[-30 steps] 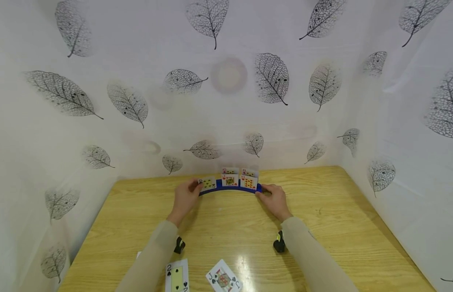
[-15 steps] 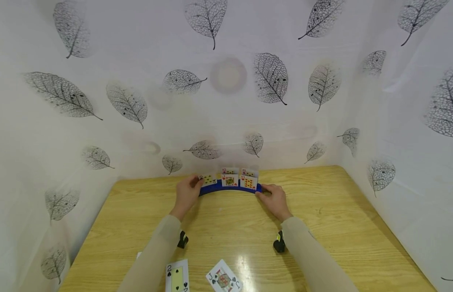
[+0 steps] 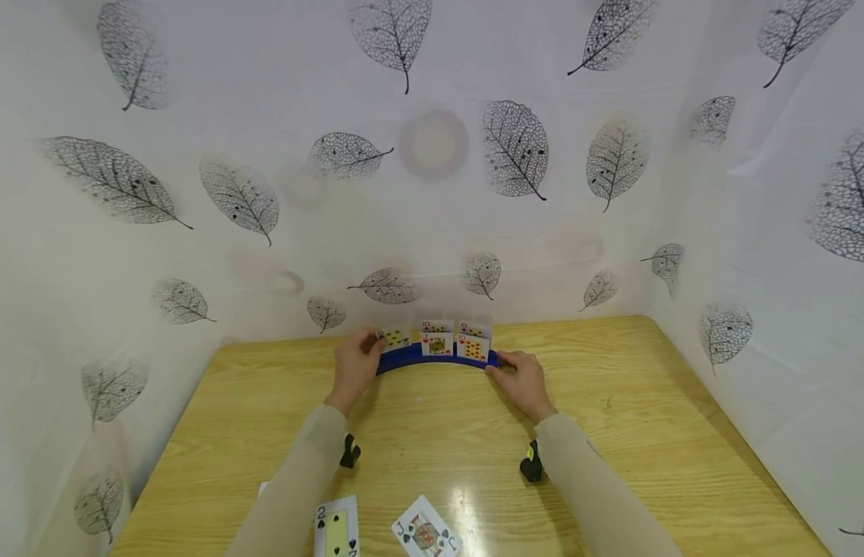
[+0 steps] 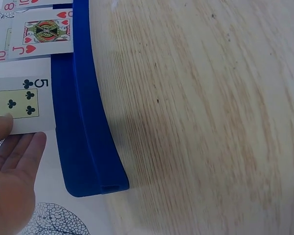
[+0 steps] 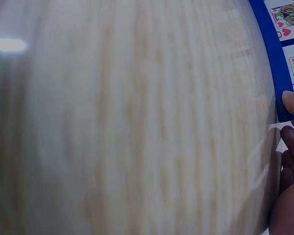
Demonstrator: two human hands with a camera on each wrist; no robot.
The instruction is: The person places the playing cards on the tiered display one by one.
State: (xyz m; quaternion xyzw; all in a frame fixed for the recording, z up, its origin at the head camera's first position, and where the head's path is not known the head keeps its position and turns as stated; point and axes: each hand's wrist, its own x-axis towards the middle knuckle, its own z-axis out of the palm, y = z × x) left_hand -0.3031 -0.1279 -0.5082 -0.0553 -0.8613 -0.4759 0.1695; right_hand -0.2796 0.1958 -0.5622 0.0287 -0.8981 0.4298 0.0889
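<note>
My left hand [image 3: 355, 367] pinches a five of clubs [image 4: 12, 105] between thumb and fingers. That playing card is up just above the left end of a curved blue card holder [image 3: 404, 356]; in the left wrist view a gap shows between card and holder groove. At the holder's other end, my right hand [image 3: 524, 381] grips the tip, its thumb [image 5: 293, 103] on the front face. A jack of hearts [image 3: 438, 345] and a ten of hearts [image 3: 472, 350] stand in the front row, with a ten [image 3: 438, 326] and an eight [image 3: 476, 329] behind them.
Near me on the wooden table [image 3: 432, 433] lie a two of spades [image 3: 337, 527] and a jack of spades [image 3: 426, 530]. A white card edge [image 3: 263, 487] peeks out by the left sleeve. Leaf-patterned cloth [image 3: 432, 216] rises behind the table.
My left hand has raised the five of clubs up and back from the front of the holder, baring the blue groove at its left end. The right hand stays put.
</note>
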